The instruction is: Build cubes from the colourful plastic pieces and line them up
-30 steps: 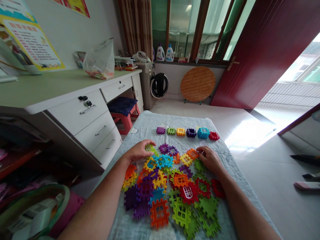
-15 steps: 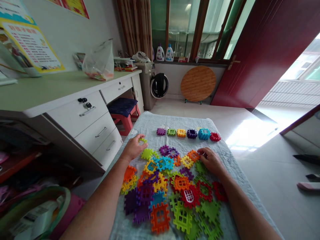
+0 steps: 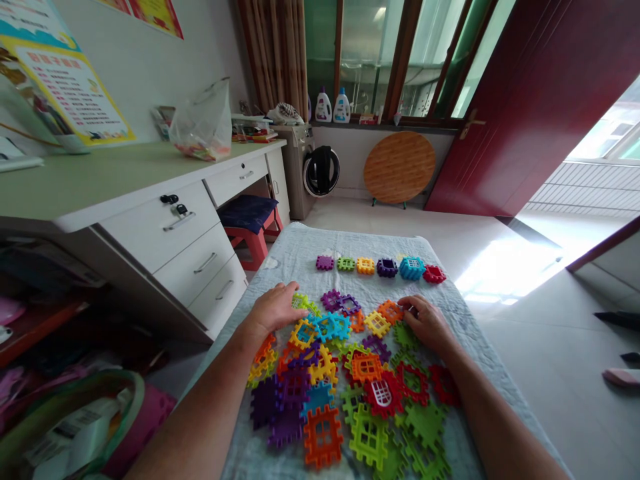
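Observation:
My left hand [image 3: 274, 308] is at the far left of a pile of toothed plastic building tiles, its thumb and fingers closed around a lime green window tile [image 3: 300, 301]. My right hand [image 3: 425, 317] rests at the pile's far right with fingers loosely bent and apart. Its fingertips are beside the edge of an orange tile [image 3: 390, 311], and a green tile [image 3: 406, 335] lies below them. Nearby are a yellow tile [image 3: 377, 324], blue tiles [image 3: 333, 326] and purple tiles [image 3: 331, 300]. A red tile with a white lattice [image 3: 383, 393] lies nearer me.
Along the far part of the cloth-covered table [image 3: 350, 243] stands a row of small assembled blocks, among them a blue block [image 3: 411, 267] and a red block [image 3: 435, 274]. On the left are a white desk [image 3: 165, 193] and a stool [image 3: 250, 223]; a basket [image 3: 135, 413] sits low down.
My left hand has brought the lime green tile toward me and to the right, down to the pile's edge. My right hand has stayed by the orange tile.

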{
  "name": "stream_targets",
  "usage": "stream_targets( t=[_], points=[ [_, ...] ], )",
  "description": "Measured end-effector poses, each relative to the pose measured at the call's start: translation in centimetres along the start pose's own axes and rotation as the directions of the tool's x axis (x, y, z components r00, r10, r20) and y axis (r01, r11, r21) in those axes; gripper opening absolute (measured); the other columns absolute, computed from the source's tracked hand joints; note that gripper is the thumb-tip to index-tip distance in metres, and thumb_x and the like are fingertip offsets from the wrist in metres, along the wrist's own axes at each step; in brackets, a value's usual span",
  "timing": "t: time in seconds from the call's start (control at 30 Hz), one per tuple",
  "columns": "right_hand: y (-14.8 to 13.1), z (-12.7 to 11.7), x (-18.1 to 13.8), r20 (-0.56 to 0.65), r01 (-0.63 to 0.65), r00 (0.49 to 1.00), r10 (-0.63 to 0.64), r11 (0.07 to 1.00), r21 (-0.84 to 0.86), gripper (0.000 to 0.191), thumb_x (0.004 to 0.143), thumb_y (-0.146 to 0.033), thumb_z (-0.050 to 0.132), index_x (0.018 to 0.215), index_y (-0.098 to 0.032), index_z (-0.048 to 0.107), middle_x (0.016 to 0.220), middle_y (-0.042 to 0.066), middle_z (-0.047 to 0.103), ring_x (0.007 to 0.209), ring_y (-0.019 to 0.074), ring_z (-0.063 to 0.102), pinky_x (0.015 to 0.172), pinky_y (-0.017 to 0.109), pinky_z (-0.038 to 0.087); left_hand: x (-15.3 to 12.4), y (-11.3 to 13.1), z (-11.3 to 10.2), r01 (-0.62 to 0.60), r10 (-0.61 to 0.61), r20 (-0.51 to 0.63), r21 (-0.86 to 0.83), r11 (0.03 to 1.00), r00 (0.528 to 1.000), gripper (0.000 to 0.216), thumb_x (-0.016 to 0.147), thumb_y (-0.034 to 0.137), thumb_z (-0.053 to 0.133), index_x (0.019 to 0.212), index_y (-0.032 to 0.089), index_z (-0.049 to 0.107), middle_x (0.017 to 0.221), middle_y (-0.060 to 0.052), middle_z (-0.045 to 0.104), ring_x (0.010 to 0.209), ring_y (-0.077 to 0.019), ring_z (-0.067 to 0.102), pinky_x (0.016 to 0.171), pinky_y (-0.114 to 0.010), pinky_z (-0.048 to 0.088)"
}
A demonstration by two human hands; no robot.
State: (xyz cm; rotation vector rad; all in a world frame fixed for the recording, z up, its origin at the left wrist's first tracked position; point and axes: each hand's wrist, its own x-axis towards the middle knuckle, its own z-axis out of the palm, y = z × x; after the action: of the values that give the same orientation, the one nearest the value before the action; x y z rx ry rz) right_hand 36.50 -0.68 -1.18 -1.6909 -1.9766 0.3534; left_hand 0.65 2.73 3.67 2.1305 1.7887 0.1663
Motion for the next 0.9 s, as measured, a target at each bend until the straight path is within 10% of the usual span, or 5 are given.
stream_targets(
  t=[0.57,0.9],
  points=[
    [0.3,0.2,0.0,-0.001,0.019,1.000,-0.019,1.000,0.004,0.025,0.073,-0.021,0.046,0.090,-0.020,0.064,0.083,0.002,0.060,0.065,0.0132,0.054,0.066,0.027,0.042,1.0,-0.8,0.4,-0.123,0.145,-0.151,0.145,0.982,0.978,0.071,0.059,0.012,0.057,0.129,0.013,0.043,0.116,-0.013,0.057,0.107,-0.0270,0.054,0.094,-0.035,0.040],
    [0.2,0.1,0.0,-0.006,0.020,1.000,-0.020,1.000,-0.012,0.025,0.073,-0.020,0.046,0.090,-0.020,0.064,0.082,0.002,0.061,0.065,0.0134,0.055,0.066,0.027,0.042,2.0,-3.1,0.3,-0.156,0.148,-0.105,-0.078,0.985,0.983,0.058,0.061,0.015,0.059,0.119,0.014,0.052,0.113,-0.011,0.061,0.102,-0.0244,0.059,0.091,-0.031,0.044]
  ],
)
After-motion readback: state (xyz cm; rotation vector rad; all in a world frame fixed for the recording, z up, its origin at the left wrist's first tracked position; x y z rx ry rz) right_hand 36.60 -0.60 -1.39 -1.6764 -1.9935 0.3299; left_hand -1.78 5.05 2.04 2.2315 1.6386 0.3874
